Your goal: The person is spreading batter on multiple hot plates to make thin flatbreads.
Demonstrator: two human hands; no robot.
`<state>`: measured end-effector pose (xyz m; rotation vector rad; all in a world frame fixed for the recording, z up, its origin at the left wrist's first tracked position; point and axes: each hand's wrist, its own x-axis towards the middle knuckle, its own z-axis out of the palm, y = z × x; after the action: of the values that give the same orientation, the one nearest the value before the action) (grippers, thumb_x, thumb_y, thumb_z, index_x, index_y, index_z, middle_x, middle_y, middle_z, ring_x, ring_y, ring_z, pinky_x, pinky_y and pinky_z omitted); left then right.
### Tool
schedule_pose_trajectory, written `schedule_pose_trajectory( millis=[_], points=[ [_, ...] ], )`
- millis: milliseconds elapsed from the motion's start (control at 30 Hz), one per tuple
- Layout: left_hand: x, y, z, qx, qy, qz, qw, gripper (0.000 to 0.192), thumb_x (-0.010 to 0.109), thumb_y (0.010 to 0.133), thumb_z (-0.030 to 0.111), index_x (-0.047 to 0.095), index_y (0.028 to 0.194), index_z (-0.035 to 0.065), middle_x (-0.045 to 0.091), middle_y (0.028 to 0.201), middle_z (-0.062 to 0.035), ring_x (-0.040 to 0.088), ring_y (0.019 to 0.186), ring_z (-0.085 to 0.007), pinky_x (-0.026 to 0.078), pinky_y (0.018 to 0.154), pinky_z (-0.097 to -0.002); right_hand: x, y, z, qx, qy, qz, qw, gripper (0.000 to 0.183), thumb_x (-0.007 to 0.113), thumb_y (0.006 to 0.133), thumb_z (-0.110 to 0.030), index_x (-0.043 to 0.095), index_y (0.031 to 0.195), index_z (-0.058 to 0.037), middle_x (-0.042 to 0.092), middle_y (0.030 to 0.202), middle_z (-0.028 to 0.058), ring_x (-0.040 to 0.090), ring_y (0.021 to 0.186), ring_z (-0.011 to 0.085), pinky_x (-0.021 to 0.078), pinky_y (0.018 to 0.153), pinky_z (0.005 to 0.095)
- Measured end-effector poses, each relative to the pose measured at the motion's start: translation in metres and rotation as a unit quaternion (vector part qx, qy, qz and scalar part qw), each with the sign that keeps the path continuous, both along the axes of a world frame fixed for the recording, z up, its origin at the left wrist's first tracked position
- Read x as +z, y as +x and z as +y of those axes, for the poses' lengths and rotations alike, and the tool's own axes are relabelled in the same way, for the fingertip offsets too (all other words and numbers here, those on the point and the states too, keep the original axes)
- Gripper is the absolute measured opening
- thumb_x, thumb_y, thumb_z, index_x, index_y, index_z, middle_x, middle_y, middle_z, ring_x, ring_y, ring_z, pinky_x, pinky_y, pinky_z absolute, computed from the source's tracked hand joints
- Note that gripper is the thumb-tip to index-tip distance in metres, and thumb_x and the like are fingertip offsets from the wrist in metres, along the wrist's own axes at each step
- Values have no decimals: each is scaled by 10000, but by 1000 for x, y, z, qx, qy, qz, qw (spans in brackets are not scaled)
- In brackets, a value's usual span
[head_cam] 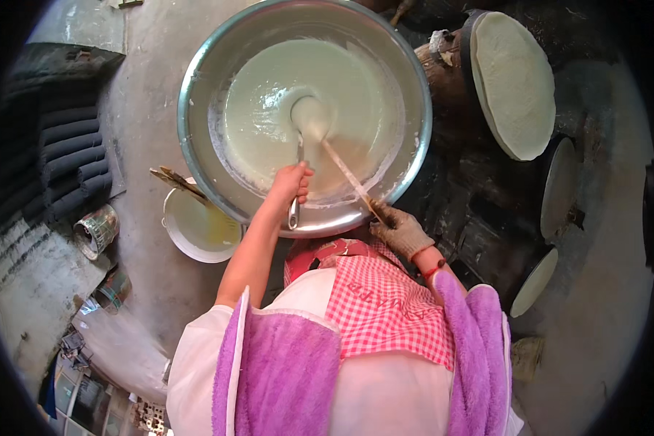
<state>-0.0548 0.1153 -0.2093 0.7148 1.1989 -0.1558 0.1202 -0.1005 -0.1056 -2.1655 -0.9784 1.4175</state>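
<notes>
In front of me stands a large metal basin holding a pale, milky batter. My left hand, bare, grips the metal handle of a ladle. The ladle's bowl is over the middle of the batter and looks filled with it. My right hand wears a dirty knitted glove and holds a wooden stick near the basin's front rim. The stick's far end meets the batter at the ladle, so whether it touches the ladle cannot be made out.
Left of the basin stands a white bucket with wooden sticks across its rim. Black cylindrical briquettes are stacked farther left. At right, a round pale flatbread lies on a dark griddle, with more round pans below.
</notes>
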Motion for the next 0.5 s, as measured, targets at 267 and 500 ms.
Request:
schedule_pose_trajectory(
  millis=[267, 500],
  points=[
    [135, 32, -75, 250, -147, -211, 934, 239, 466, 986, 251, 487, 1003, 13, 278, 556, 73, 271, 408, -30, 246, 354, -194, 53, 36, -51, 113, 95, -152, 977, 437, 608, 829, -247, 548, 1250, -146, 602, 928, 153, 604, 876, 335, 492, 789, 422],
    [290, 29, -104, 316, -47, -437, 841, 283, 387, 1013, 196, 480, 1113, -52, 274, 594, 52, 290, 403, -36, 296, 317, -206, 107, 57, -36, 68, 425, -47, 901, 485, 647, 835, -179, 531, 1299, -101, 637, 1040, 170, 625, 920, 313, 494, 800, 385]
  ],
)
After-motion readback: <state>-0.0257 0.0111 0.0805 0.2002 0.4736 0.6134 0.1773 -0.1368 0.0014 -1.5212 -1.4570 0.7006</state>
